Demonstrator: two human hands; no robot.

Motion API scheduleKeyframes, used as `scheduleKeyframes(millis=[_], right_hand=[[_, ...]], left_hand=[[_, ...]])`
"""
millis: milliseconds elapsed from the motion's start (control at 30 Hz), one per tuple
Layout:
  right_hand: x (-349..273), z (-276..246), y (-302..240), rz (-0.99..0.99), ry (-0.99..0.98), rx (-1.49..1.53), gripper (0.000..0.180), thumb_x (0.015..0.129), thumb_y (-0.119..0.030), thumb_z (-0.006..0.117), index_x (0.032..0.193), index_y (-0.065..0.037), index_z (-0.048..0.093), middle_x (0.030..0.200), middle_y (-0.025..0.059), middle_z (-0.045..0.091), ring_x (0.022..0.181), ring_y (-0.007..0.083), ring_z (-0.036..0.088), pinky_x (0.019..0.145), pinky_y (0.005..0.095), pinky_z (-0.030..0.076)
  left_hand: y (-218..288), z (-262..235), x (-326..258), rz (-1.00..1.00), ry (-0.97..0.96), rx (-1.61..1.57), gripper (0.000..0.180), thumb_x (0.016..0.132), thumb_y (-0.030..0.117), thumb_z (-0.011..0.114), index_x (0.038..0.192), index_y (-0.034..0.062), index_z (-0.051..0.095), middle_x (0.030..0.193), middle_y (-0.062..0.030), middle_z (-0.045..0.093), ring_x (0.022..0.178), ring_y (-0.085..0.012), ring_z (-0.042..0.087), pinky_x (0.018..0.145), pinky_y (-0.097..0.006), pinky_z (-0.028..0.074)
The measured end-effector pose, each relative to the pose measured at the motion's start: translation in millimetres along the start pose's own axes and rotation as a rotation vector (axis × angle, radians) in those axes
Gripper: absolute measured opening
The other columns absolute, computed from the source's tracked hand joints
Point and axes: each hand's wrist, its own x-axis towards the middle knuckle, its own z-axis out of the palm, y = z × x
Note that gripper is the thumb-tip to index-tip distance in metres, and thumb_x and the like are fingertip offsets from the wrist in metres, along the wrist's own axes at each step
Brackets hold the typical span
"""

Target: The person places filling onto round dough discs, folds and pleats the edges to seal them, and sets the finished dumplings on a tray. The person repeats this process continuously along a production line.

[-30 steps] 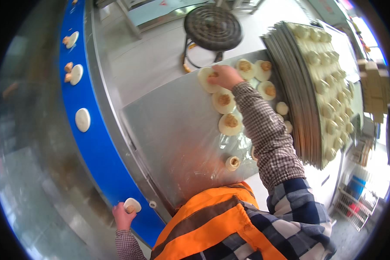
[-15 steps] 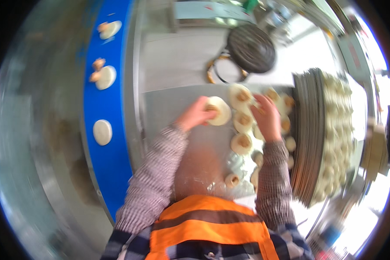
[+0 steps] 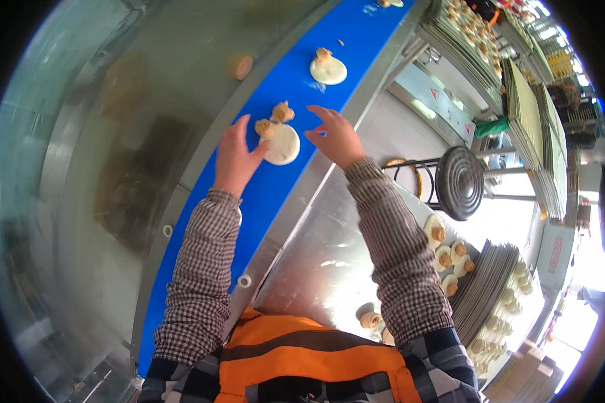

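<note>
A flat round of pale dough lies on the blue conveyor belt with a lump of brownish filling on its edge. A second filling lump sits just beyond. My left hand is open at the left side of the round, thumb at its rim; whether it touches is hard to tell. My right hand hovers open and empty over the belt's right side, fingers apart and pointing toward the round. Farther up the belt lies another dough round with filling on it.
At right, a steel table holds several filled dough rounds. Beside them rises a stack of trays topped with dough pieces. Beyond the table stands a black round stool. Loaded tray racks stand at the far right.
My view and both hands have swung left from the steel table to the belt. My left hand no longer holds the filled dough round; both hands are now spread around a round on the belt.
</note>
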Motion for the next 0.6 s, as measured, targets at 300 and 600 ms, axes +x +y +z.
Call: scheduleKeyframes(millis=[300,600], right_hand=[[4.8,77.4,-47.4,0.027,-0.334,0.267,0.026,0.081,-0.022,0.072,0.098,-0.003,0.067,0.072,0.0057,0.063,0.063,0.0114,0.057,0.062,0.0276,0.051],[-79.1,145.7,-109.3,-0.047,-0.383,-0.148,0.064,0.066,-0.035,0.079,0.121,-0.009,0.060,0.105,0.0183,0.065,0.099,0.0362,0.062,0.085,0.0442,0.050]], left_hand=[[-54.1,-84.1,-100.1,-0.112,-0.079,-0.332,0.038,0.077,0.004,0.071,0.113,0.0030,0.059,0.103,-0.0189,0.061,0.097,-0.0341,0.059,0.081,-0.039,0.050],[-79.8,-150.9,-314.9,-0.349,-0.148,0.317,0.060,0.091,0.017,0.056,0.146,0.0047,0.034,0.148,-0.0188,0.036,0.132,-0.0385,0.039,0.110,-0.045,0.031]])
